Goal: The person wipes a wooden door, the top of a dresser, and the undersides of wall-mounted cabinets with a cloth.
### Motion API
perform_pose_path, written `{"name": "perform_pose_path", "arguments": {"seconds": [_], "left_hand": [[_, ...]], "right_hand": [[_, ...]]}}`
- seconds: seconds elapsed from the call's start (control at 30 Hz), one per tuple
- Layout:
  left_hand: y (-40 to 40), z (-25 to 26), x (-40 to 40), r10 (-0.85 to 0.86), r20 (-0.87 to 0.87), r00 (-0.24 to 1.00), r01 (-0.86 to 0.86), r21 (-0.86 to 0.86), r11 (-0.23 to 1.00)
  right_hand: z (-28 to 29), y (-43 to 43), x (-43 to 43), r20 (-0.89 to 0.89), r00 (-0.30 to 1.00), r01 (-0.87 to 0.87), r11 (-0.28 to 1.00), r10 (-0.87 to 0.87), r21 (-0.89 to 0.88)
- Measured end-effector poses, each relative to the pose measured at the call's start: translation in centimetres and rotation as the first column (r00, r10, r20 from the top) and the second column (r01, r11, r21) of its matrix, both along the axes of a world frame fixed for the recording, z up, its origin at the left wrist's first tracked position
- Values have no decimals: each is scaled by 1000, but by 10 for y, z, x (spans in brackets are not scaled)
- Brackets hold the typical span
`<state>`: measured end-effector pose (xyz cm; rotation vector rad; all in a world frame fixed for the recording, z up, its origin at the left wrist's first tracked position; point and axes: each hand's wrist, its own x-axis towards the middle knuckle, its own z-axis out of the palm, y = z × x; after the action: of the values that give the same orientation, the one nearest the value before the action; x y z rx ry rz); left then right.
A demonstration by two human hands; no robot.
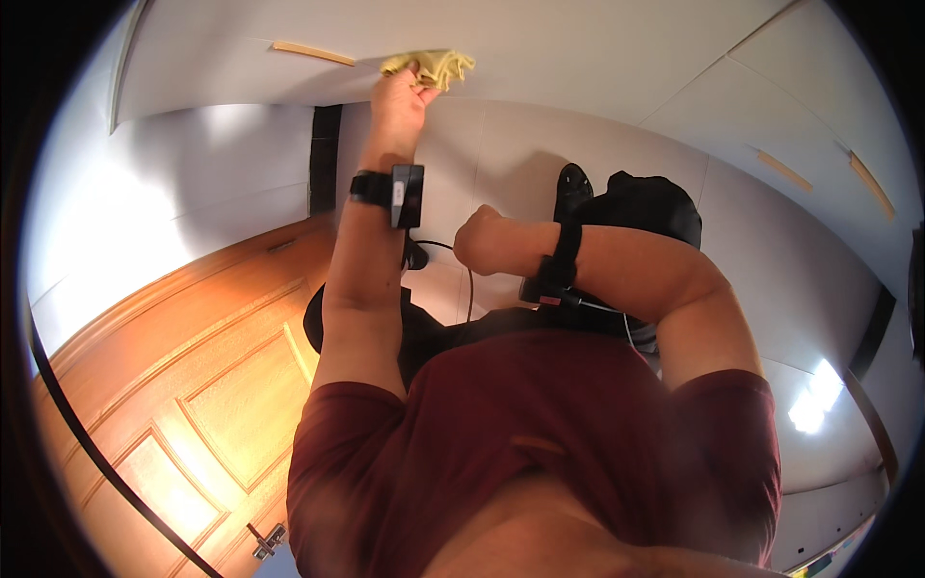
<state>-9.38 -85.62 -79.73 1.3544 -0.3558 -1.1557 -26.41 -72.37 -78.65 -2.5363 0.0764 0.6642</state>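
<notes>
My left hand (405, 101) is stretched forward at the top of the view, its fingers pinching a crumpled yellow cloth (433, 67) beside a pale cabinet front (578, 50). A light wooden handle strip (313, 53) lies on that front, just left of the cloth. My right hand (483, 240) is bent at the wrist above the floor, near my legs; its fingers are mostly hidden, so what it may hold does not show. Both forearms wear black straps with small devices.
A panelled wooden door (246, 404) with a metal handle (269, 542) stands at the lower left. Two more handle strips (872, 185) are at the right. A black cable (471, 289) hangs near my legs. Pale floor tiles (506, 137) lie below.
</notes>
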Motion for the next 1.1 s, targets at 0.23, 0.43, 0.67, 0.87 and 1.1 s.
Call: {"name": "perform_pose_path", "arguments": {"seconds": [0.23,0.43,0.67,0.87,1.1], "left_hand": [[8,86,-48,-107,86,991,123,-212,970],[13,51,-61,-18,81,997,31,-162,986],[11,27,-78,23,235,972,23,-192,981],[18,-20,-72,-143,55,988,149,-144,978],[9,-104,-37,-156,-239,958,187,113,976]], "right_hand": [[-9,3,18,-241,971,-7,998,-10,-67],[25,-8,4,-187,981,-47,999,49,15],[30,-18,-21,133,991,20,999,-24,37],[31,-11,0,-242,967,-65,996,77,57],[25,-1,6,-249,955,-150,987,161,62]]}}
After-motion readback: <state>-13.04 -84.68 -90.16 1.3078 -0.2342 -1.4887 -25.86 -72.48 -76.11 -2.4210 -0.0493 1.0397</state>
